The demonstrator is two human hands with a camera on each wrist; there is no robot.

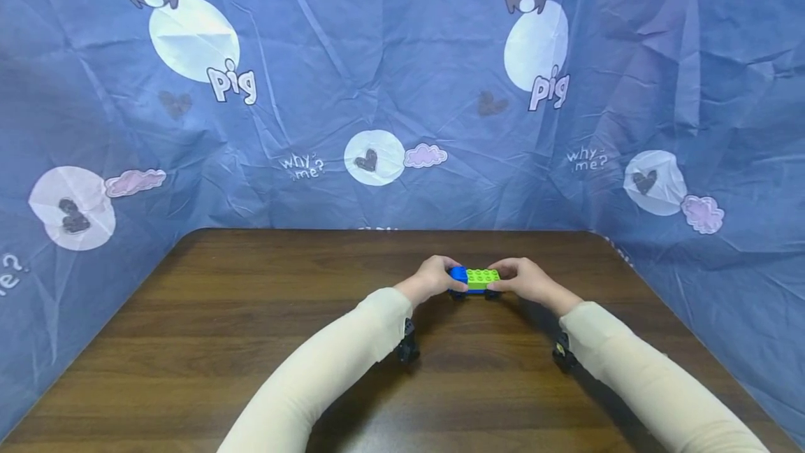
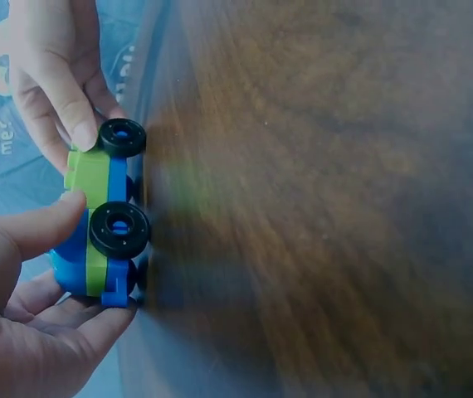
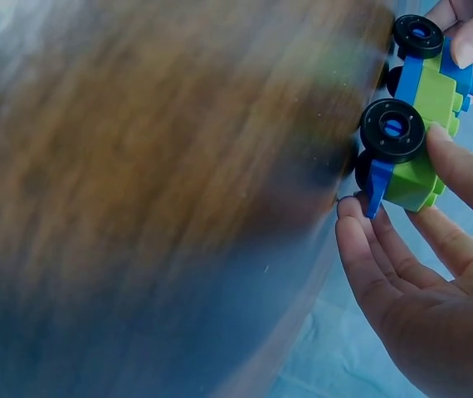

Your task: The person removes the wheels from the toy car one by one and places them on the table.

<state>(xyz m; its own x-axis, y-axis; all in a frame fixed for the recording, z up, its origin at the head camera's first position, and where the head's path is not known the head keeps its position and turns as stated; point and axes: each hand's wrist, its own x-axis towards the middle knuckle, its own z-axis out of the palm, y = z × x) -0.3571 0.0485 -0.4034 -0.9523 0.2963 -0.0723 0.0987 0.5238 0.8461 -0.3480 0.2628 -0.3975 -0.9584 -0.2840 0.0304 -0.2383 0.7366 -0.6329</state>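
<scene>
A toy car built of blocks stands toward the far side of the table, a blue cab at its left and a lime-green studded block behind it. Below these runs a blue base with black wheels. My left hand grips the cab end, thumb on the near side and fingers beyond it. From the other end, my right hand pinches the green block between thumb and fingers. In the right wrist view, its fingertips reach close to the blue tail of the base. The wheels are at the tabletop.
The brown wood-grain table has its far edge a short way behind the car. A blue printed cloth hangs at the back and both sides. Black devices sit at both wrists, under the cream sleeves.
</scene>
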